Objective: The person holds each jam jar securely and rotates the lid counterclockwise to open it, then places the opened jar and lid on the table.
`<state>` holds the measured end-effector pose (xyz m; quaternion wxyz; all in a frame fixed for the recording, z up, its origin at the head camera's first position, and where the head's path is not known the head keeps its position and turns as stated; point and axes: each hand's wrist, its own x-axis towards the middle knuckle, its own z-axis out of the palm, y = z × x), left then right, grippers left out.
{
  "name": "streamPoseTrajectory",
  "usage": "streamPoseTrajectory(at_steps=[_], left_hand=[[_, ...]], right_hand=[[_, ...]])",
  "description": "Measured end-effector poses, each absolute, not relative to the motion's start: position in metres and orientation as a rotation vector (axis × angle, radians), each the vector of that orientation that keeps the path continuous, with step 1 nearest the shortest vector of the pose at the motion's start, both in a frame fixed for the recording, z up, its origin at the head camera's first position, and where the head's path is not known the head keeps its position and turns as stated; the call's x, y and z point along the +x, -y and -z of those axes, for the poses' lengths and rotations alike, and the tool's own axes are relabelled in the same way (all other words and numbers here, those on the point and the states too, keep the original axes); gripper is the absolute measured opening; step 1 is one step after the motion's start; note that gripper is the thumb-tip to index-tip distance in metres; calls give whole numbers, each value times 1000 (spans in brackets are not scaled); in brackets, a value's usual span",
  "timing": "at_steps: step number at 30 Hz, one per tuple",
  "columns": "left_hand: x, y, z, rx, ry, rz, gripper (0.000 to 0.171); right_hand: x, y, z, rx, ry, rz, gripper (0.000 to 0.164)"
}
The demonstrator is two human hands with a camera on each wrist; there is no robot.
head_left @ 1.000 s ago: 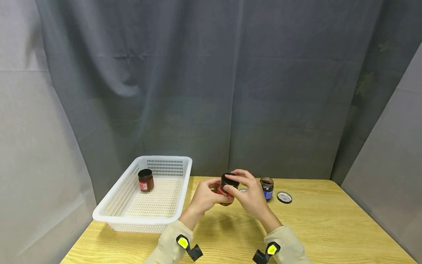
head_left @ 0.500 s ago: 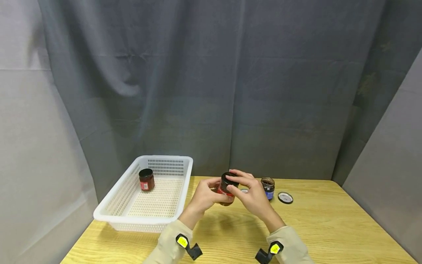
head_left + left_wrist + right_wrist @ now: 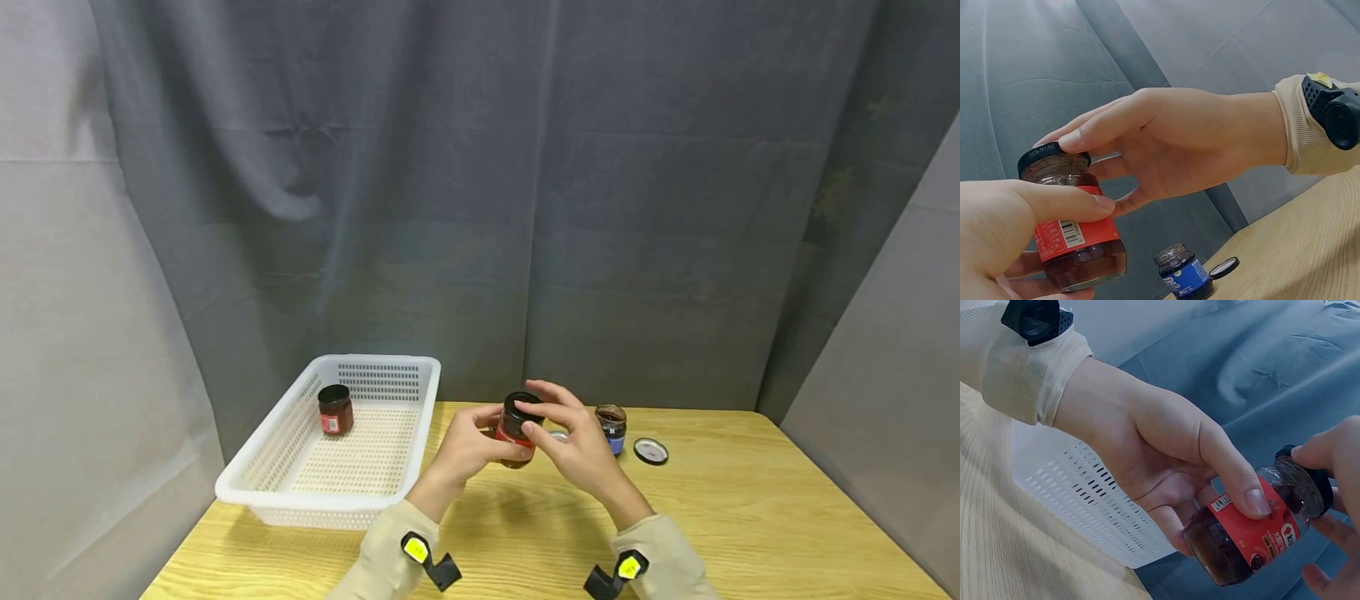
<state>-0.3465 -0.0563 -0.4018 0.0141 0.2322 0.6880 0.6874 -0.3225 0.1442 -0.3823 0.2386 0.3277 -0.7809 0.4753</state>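
Observation:
My left hand (image 3: 461, 454) grips a glass jar (image 3: 1079, 240) with a red label and dark contents, thumb across the label. It holds the jar above the table, somewhat tilted. At its top is a black lid (image 3: 522, 406), pinched between the thumb and fingers of my right hand (image 3: 581, 442). Glass neck shows beneath the lid's edge in the left wrist view. Beyond the right hand stands a lidless jar (image 3: 613, 432) with a blue label. A loose lid (image 3: 650, 452) lies beside it, pale inner face up.
A white perforated plastic basket (image 3: 322, 500) stands on the left of the wooden table (image 3: 750, 517). Inside it sits another red-labelled jar (image 3: 335, 414) with a black lid. A pale round lid (image 3: 558, 435) lies partly hidden behind my right hand. Grey cloth (image 3: 427, 250) hangs behind.
My right wrist has swung slightly to the right, its fingers staying at the lid. The left hand keeps the jar in nearly the same place. The head view has shifted slightly.

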Motion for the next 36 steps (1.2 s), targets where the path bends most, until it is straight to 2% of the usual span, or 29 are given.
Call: streamPoseTrajectory(at_steps=[14,21,27,36], left_hand=[[-349,56,404,677,-2168,-2136,51],[-347,56,404,678,-2214,-2113,50],[-346,55,406,666,-2190,-2116,50],[-346,52,406,691,-2148,-2136,49]], right_hand=[[-321,-143,381,907,2114,-1339,27],[-322,-139,387,869,2077,-1341,32],[-323,-130,394,765,2053,-1344,20],[-320,-126,389,682,2031,-1306,18]])
